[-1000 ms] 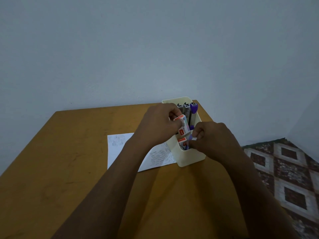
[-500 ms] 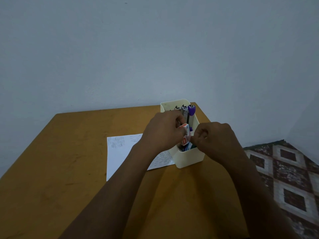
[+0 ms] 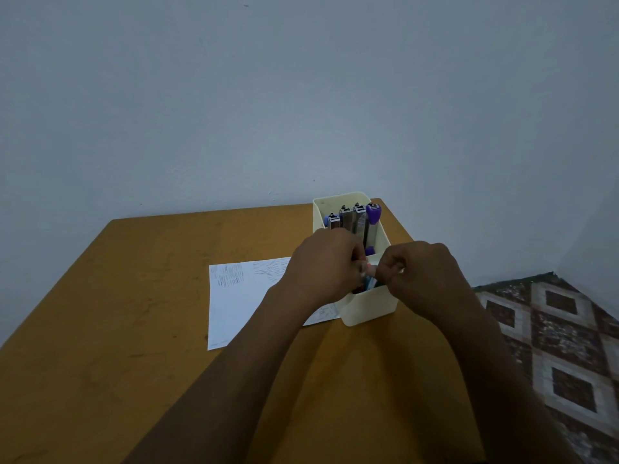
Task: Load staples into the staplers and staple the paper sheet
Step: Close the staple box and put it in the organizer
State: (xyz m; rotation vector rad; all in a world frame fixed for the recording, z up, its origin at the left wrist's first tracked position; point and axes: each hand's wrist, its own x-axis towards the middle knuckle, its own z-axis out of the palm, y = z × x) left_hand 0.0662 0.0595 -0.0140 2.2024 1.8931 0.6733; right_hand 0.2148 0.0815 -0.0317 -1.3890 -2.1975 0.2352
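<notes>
Cream organiser box sits at the bench right edge, near the far corner; open bench surface to the left and on the near side. Staplers stand upright in its rear compartment, long axes vertical, heads up. Paper sheet lies flat left of the box, long side running left to right, slightly skewed. Left hand and right hand, both curled, pinch a small staple box over the front compartment. A second ago the packet showed plainly; now it is mostly hidden by fingers
</notes>
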